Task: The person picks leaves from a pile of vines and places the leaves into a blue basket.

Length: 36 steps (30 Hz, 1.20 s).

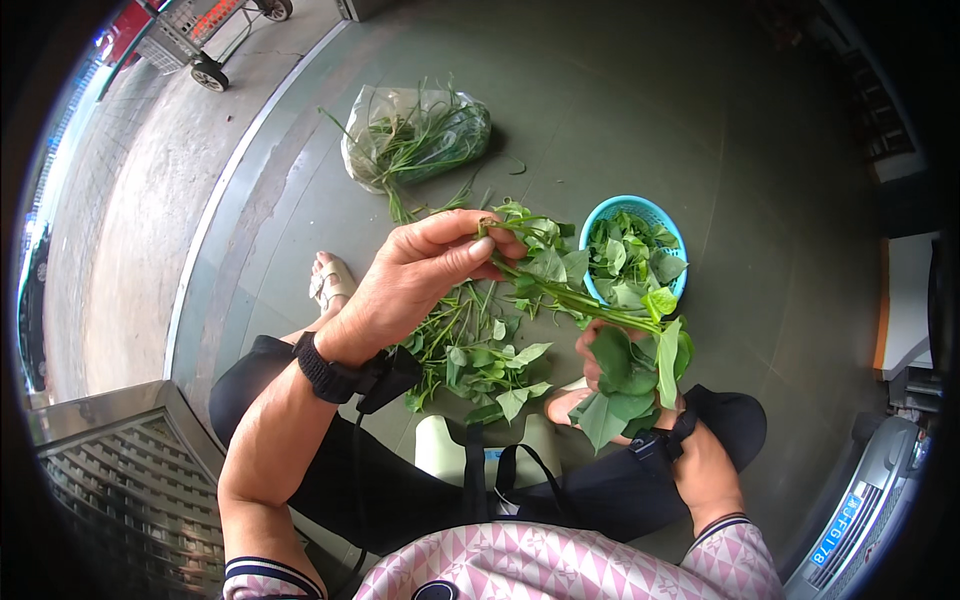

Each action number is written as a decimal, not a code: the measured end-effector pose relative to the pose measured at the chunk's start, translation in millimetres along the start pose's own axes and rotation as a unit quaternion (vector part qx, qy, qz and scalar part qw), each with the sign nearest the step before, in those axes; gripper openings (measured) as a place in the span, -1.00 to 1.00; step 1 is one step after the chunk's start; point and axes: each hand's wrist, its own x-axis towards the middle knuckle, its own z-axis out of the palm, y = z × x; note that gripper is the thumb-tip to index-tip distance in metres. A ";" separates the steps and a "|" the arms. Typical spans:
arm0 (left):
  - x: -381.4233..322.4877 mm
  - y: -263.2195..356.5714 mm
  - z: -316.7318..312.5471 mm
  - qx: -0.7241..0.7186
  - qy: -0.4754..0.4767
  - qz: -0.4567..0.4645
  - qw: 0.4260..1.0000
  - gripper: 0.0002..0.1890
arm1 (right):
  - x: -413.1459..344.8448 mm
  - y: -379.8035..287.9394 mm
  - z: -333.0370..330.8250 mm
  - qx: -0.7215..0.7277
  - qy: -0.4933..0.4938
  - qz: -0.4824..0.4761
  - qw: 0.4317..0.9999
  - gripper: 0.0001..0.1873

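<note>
My left hand (442, 255) pinches the cut ends of a bunch of leafy green stems (577, 297) between thumb and fingers. At the leafy end, my right hand (592, 346) grips the same bunch, partly hidden behind broad leaves. Below the bunch, a pile of loose leafy greens (480, 360) lies on the floor between my feet. Just beyond my right hand stands a turquoise plastic basket (682, 232) holding picked leaves (626, 255).
A clear plastic bag (364, 154) of long thin greens lies farther out on the tiled floor (637, 105). At left are a metal lattice panel (120, 480) and a wheeled cart (187, 45). The front of a car (855, 517) shows at lower right.
</note>
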 end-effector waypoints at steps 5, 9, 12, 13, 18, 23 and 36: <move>-1.1 2.7 2.0 0.042 -0.015 0.002 0.999 -0.78 | 2.7 -3.8 -5.1 0.091 -0.069 0.084 0.990 -0.70; -2.2 6.1 4.7 0.043 -0.031 -0.002 0.999 -0.79 | 3.9 -1.7 -11.1 0.140 -0.020 0.083 0.986 -0.73; -1.2 8.3 7.0 0.050 -0.051 0.008 0.997 -0.79 | 23.0 -1.1 -35.3 0.105 -0.179 0.143 0.968 -0.73; -2.4 10.0 7.1 0.054 -0.056 0.006 0.997 -0.78 | 28.1 2.0 -43.3 0.150 -0.259 0.180 0.937 -0.73; -5.6 10.5 1.3 0.053 -0.073 0.006 0.996 -0.76 | -4.8 -1.6 13.7 0.097 0.039 0.073 0.992 -0.64; -3.1 14.0 3.2 0.065 -0.093 0.010 0.993 -0.75 | 6.2 0.1 -21.4 0.144 -0.028 0.152 0.978 -0.51; -6.3 19.6 3.6 0.103 -0.116 0.005 0.988 -0.76 | 28.8 5.4 -29.0 0.138 -0.405 0.134 0.894 -0.48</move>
